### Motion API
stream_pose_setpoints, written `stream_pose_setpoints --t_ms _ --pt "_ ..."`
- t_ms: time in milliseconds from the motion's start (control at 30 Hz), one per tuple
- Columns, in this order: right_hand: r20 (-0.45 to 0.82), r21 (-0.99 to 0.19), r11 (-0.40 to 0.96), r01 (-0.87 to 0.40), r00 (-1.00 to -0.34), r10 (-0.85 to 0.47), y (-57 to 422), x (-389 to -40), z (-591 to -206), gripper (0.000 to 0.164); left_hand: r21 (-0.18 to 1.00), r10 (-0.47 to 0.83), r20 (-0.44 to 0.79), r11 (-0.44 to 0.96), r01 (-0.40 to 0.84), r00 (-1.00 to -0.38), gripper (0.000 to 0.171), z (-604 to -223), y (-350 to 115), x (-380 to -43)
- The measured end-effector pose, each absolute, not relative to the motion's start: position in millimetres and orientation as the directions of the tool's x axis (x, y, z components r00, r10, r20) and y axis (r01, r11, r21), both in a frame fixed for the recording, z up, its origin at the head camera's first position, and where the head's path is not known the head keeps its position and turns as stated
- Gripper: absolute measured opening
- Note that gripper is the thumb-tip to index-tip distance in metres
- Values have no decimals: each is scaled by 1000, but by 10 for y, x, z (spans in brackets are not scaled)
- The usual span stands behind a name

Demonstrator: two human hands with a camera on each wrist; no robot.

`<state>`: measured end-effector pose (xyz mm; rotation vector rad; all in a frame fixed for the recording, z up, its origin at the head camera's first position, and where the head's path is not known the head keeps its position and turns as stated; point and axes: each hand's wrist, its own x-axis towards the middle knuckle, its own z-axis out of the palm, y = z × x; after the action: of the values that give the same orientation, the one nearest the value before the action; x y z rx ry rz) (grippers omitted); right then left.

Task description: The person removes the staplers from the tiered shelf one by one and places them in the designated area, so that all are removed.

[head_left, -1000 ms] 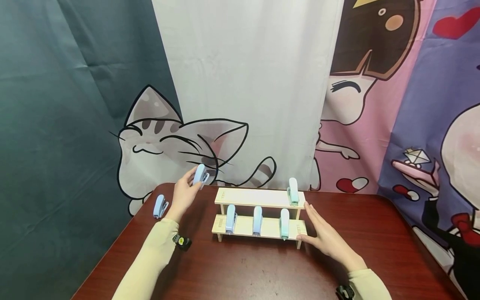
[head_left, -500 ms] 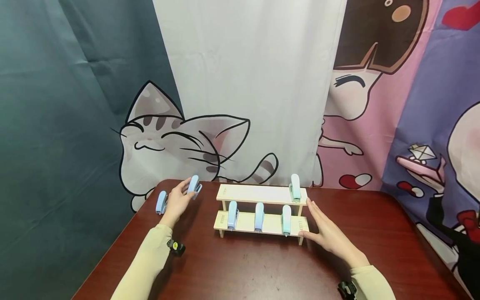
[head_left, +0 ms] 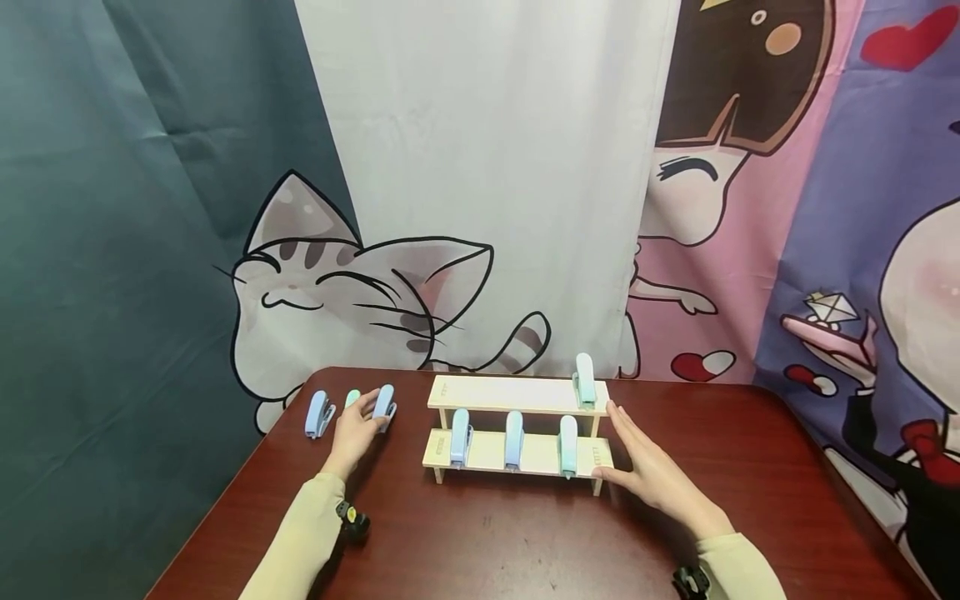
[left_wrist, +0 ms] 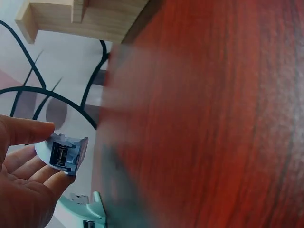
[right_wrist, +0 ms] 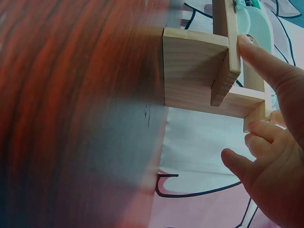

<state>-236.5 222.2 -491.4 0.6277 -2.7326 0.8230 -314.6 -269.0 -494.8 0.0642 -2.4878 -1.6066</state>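
At the left of the table, my left hand pinches a blue stapler between thumb and fingers. The left wrist view shows the stapler's open end, close to the tabletop; contact is hard to tell. A mint stapler is partly hidden behind this hand, and another blue stapler stands to its left. My right hand, fingers straight, rests against the right end of a two-tier wooden rack. Three staplers stand on the lower tier, and a mint one on the upper tier's right end.
The dark red wooden table runs up to a printed curtain behind it. Table surface lies between the left hand and the rack, and in front of the rack.
My left hand has lowered the blue stapler and moved it left, away from the rack, toward the mint stapler. The right hand has stayed at the rack's end.
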Motion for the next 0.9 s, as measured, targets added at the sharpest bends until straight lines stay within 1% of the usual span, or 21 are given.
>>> stream_pose_setpoints --t_ms 233,500,900 --pt "331 -472 757 -453 -886 -324 2221 -2362 -4913 106 903 -128 123 426 57 -984 59 -5016 -2683 -3186" --pt "354 -453 756 -472 -874 -334 2228 -2358 -4921 106 912 -149 83 410 14 -985 60 -5090 -2703 -3146" --pt "327 -466 757 -458 -884 -333 2215 -2376 -4919 108 932 -109 83 361 39 -991 60 -5164 -2790 -3169"
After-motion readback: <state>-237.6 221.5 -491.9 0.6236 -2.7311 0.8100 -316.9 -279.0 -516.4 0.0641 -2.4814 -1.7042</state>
